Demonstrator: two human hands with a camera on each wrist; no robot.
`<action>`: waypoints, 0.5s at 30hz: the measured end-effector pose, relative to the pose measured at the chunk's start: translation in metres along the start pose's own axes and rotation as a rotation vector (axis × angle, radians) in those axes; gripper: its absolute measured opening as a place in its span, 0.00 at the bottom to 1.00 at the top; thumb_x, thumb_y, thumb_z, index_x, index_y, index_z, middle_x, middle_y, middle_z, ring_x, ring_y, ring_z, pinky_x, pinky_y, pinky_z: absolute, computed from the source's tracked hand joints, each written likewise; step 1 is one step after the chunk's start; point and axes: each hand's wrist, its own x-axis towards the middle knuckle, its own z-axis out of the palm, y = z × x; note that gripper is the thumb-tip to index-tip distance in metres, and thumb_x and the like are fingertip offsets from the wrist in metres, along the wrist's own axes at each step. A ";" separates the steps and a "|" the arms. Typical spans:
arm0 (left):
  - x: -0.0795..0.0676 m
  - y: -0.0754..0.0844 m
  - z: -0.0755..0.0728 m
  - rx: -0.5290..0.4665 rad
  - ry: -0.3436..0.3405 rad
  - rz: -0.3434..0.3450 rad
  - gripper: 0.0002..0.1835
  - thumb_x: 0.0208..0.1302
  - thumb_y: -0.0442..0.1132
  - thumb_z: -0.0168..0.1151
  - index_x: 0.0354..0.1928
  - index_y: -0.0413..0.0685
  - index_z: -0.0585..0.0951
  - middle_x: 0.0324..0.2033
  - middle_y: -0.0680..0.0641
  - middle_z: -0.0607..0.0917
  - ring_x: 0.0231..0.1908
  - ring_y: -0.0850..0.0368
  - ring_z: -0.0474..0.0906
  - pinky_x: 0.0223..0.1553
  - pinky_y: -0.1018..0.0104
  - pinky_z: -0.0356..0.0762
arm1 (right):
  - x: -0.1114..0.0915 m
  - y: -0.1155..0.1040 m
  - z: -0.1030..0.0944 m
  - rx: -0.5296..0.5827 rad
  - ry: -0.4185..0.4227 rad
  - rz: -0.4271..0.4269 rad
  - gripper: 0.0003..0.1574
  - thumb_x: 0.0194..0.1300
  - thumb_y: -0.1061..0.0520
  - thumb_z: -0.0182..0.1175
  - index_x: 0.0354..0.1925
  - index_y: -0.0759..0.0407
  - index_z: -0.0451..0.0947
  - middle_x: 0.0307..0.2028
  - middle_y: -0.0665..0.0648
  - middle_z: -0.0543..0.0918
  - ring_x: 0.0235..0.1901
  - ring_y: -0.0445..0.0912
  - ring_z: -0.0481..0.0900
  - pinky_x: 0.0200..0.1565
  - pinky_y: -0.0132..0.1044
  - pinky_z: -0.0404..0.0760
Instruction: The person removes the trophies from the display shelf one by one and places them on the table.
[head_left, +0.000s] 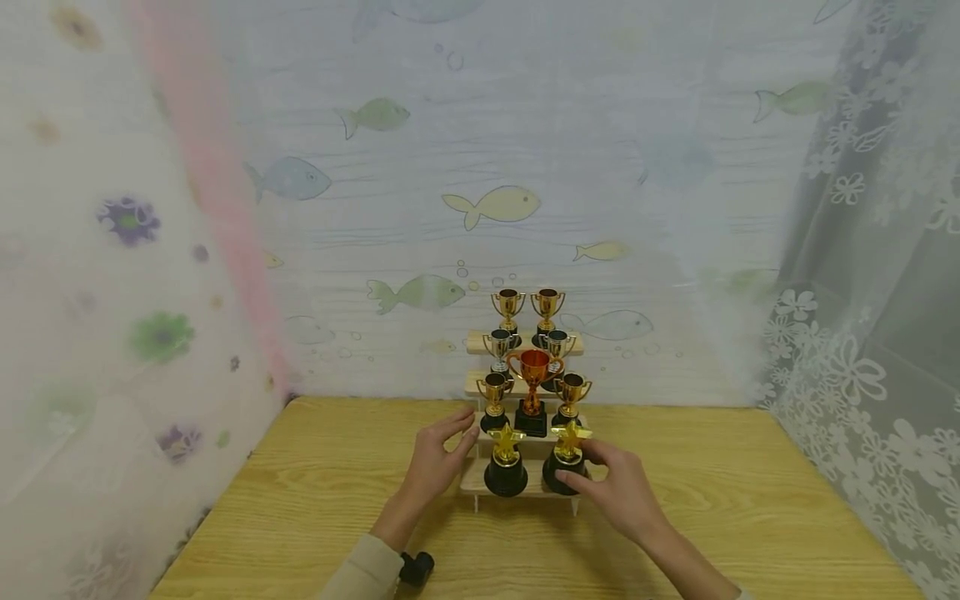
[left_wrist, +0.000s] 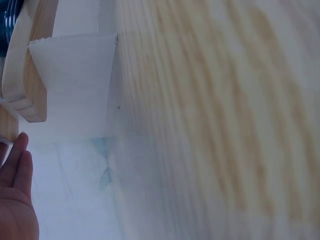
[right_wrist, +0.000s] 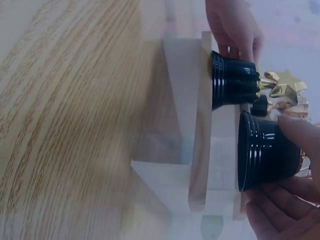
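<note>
My right hand (head_left: 622, 492) grips a gold star trophy (head_left: 562, 475) by its black base, thumb on the front and fingers on its right side. In the right wrist view a narrow gap shows between that black base (right_wrist: 267, 155) and the front step. A second star trophy (head_left: 506, 477) stands upright at the left of the same step. My left hand (head_left: 435, 454) is at the left side of the stepped wooden display stand (head_left: 472, 479). Its fingers (left_wrist: 21, 157) are extended, tips right at a step's end in the left wrist view.
On the higher steps stand a larger red-orange cup trophy (head_left: 535, 367), silver cups (head_left: 500, 343) and several gold cups (head_left: 507, 304). The stand is on a wood-grain table (head_left: 337, 500). A small black object (head_left: 420, 568) lies by the left sleeve. A fish-patterned curtain (head_left: 637, 208) hangs behind.
</note>
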 end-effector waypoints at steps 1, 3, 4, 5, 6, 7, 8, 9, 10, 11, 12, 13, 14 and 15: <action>0.000 0.000 0.000 -0.003 0.002 -0.001 0.18 0.74 0.41 0.63 0.58 0.37 0.85 0.61 0.40 0.83 0.63 0.44 0.78 0.62 0.44 0.77 | 0.000 0.000 -0.001 -0.001 0.002 0.002 0.30 0.60 0.46 0.76 0.56 0.58 0.84 0.53 0.59 0.87 0.54 0.57 0.84 0.59 0.62 0.78; 0.000 0.001 0.000 -0.010 0.005 -0.001 0.17 0.74 0.40 0.64 0.58 0.37 0.85 0.61 0.40 0.83 0.63 0.43 0.78 0.61 0.44 0.77 | -0.001 0.000 -0.003 -0.006 0.007 0.004 0.30 0.60 0.46 0.76 0.55 0.59 0.84 0.52 0.59 0.87 0.54 0.57 0.84 0.59 0.62 0.78; 0.000 0.002 0.001 -0.015 0.007 -0.004 0.16 0.74 0.39 0.64 0.57 0.37 0.85 0.61 0.40 0.83 0.63 0.42 0.78 0.61 0.44 0.77 | -0.001 0.000 -0.004 -0.007 0.009 0.008 0.29 0.59 0.46 0.76 0.55 0.58 0.85 0.52 0.59 0.87 0.54 0.57 0.84 0.59 0.62 0.78; 0.000 0.002 0.001 -0.020 0.010 -0.007 0.16 0.73 0.39 0.64 0.57 0.38 0.85 0.61 0.41 0.83 0.63 0.42 0.78 0.61 0.44 0.77 | -0.001 0.000 -0.004 -0.009 0.011 0.012 0.29 0.59 0.47 0.77 0.55 0.58 0.85 0.52 0.59 0.88 0.54 0.57 0.84 0.59 0.62 0.78; 0.000 0.003 0.000 -0.023 0.011 -0.010 0.16 0.73 0.38 0.64 0.57 0.38 0.85 0.61 0.42 0.83 0.63 0.42 0.78 0.61 0.44 0.77 | -0.001 0.000 -0.005 -0.010 0.012 0.016 0.29 0.59 0.47 0.77 0.55 0.58 0.85 0.52 0.58 0.88 0.54 0.56 0.84 0.59 0.62 0.78; 0.000 0.003 0.000 -0.026 0.012 -0.015 0.16 0.73 0.38 0.64 0.57 0.38 0.85 0.61 0.43 0.83 0.63 0.42 0.78 0.62 0.45 0.77 | -0.001 0.000 -0.006 -0.010 0.011 0.019 0.29 0.59 0.47 0.77 0.55 0.57 0.84 0.52 0.58 0.88 0.54 0.56 0.84 0.59 0.62 0.78; 0.000 0.004 0.000 -0.027 0.013 -0.018 0.16 0.73 0.38 0.64 0.57 0.38 0.86 0.61 0.44 0.83 0.63 0.42 0.78 0.62 0.45 0.77 | -0.001 0.001 -0.006 -0.010 0.011 0.022 0.29 0.59 0.48 0.77 0.56 0.57 0.84 0.52 0.57 0.88 0.54 0.56 0.84 0.59 0.62 0.78; 0.000 0.004 0.000 -0.028 0.013 -0.022 0.15 0.73 0.38 0.65 0.57 0.39 0.86 0.61 0.46 0.83 0.63 0.43 0.78 0.62 0.46 0.77 | -0.001 0.001 -0.007 -0.011 0.012 0.026 0.29 0.58 0.48 0.77 0.56 0.57 0.84 0.52 0.57 0.88 0.54 0.55 0.84 0.59 0.62 0.78; 0.000 0.004 0.000 -0.029 0.015 -0.024 0.15 0.73 0.38 0.65 0.57 0.39 0.86 0.61 0.47 0.83 0.63 0.44 0.78 0.62 0.46 0.77 | -0.002 0.002 -0.007 -0.012 0.012 0.028 0.29 0.58 0.48 0.77 0.56 0.56 0.84 0.52 0.57 0.88 0.54 0.55 0.84 0.59 0.63 0.77; 0.000 0.004 0.000 -0.024 0.016 -0.026 0.15 0.73 0.38 0.65 0.57 0.40 0.86 0.61 0.47 0.83 0.63 0.44 0.78 0.62 0.47 0.77 | -0.002 0.002 -0.008 -0.014 0.013 0.026 0.29 0.58 0.48 0.77 0.56 0.56 0.84 0.52 0.57 0.88 0.54 0.55 0.84 0.59 0.63 0.77; 0.000 0.005 0.000 -0.022 0.017 -0.026 0.15 0.73 0.38 0.65 0.57 0.40 0.86 0.61 0.47 0.83 0.63 0.44 0.79 0.62 0.47 0.77 | -0.002 0.002 -0.009 -0.015 0.013 0.024 0.29 0.58 0.48 0.77 0.56 0.56 0.84 0.52 0.57 0.88 0.54 0.56 0.84 0.59 0.63 0.77; 0.000 0.005 0.000 -0.019 0.020 -0.022 0.15 0.73 0.37 0.65 0.56 0.39 0.86 0.61 0.47 0.83 0.62 0.45 0.79 0.62 0.46 0.77 | -0.002 0.003 -0.010 -0.017 0.014 0.023 0.30 0.59 0.48 0.77 0.56 0.56 0.84 0.52 0.58 0.88 0.54 0.56 0.84 0.59 0.63 0.77; 0.000 0.005 0.000 -0.015 0.023 -0.014 0.15 0.73 0.37 0.64 0.56 0.39 0.86 0.60 0.46 0.83 0.62 0.44 0.79 0.61 0.46 0.78 | -0.002 0.003 -0.011 -0.020 0.016 0.022 0.30 0.59 0.48 0.77 0.56 0.57 0.84 0.52 0.58 0.88 0.54 0.56 0.84 0.59 0.63 0.77; 0.000 0.005 0.000 -0.016 0.025 -0.009 0.15 0.73 0.36 0.64 0.56 0.38 0.86 0.60 0.45 0.83 0.62 0.44 0.79 0.61 0.45 0.78 | -0.002 0.003 -0.012 -0.023 0.017 0.023 0.30 0.59 0.47 0.77 0.57 0.57 0.84 0.52 0.58 0.87 0.54 0.56 0.84 0.59 0.63 0.77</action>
